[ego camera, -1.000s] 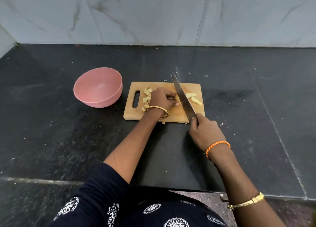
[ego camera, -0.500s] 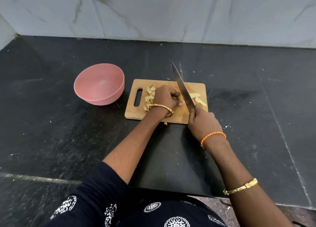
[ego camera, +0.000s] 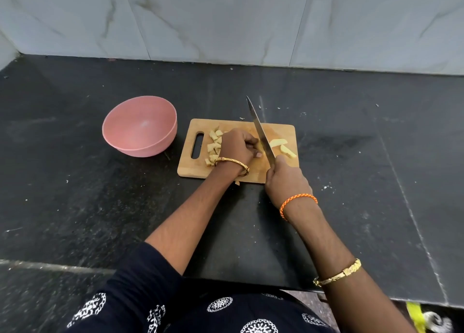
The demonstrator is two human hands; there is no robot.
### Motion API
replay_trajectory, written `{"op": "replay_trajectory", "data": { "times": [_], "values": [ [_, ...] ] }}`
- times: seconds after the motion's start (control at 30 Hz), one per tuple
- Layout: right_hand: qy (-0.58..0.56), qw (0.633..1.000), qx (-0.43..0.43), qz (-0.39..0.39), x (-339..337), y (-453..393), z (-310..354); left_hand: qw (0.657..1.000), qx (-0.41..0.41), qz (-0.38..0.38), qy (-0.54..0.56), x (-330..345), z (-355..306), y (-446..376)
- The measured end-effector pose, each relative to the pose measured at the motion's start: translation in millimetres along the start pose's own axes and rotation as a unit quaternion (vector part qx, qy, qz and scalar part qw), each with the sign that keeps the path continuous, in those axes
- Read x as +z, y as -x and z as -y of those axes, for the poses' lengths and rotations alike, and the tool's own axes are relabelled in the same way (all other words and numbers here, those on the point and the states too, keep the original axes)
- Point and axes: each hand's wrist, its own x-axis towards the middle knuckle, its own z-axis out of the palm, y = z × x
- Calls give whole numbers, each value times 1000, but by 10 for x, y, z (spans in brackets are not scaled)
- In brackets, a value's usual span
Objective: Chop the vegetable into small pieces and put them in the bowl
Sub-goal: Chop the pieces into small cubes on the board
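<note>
Her right hand (ego camera: pixel 286 179) grips the knife (ego camera: pixel 261 131), her left hand (ego camera: pixel 237 145) curls over the vegetable (ego camera: pixel 259 145) on the board (ego camera: pixel 241 174) (bowl (ego camera: pixel 139 126) waiting empty alongside); she'd best keep knuckles tucked, cuts even.

I see a wooden cutting board (ego camera: pixel 251 174) on a black counter (ego camera: pixel 75 194). My left hand (ego camera: pixel 236 147) curls over a vegetable piece; my right hand (ego camera: pixel 286 182) grips a knife (ego camera: pixel 259 131), tip raised. Small chopped pieces (ego camera: pixel 213 147) lie left, longer strips (ego camera: pixel 282 147) right. A pink bowl (ego camera: pixel 139 126) sits beside the board.
</note>
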Motion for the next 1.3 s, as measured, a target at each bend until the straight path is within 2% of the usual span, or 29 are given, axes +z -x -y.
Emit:
{"op": "replay_trajectory", "data": {
  "times": [0.4, 0.67, 0.9, 1.13, 1.3],
  "values": [
    [5, 995, 39, 92, -102, 354, -264, 1000, 5, 7, 29, 13, 34, 23],
    [-9, 990, 42, 134, -439, 842, -498, 999, 2, 22, 24, 13, 64, 9],
    [-56, 998, 8, 15, -239, 500, -431, 998, -10, 23, 54, 17, 81, 11],
    [-67, 997, -16, -20, -106, 203, -406, 992, -25, -19, 120, 52, 125, 6],
    [-78, 996, -35, -37, -118, 183, -413, 993, -14, -20, 118, 40, 127, 2]
  ]
}}
